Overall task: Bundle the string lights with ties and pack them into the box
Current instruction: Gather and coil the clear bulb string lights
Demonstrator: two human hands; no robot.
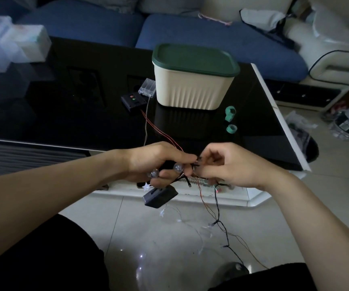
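The string lights are gathered between both hands — gripped by the curled left hand, pinched by the right hand. Light, limp, tangle-prone wire is judged best held at the gathered loops, not the bulbs.

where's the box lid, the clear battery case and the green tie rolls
box lid (194,59), head view, middle of its green top
clear battery case (147,88), head view, its top face
green tie rolls (230,114), head view, upper roll's side
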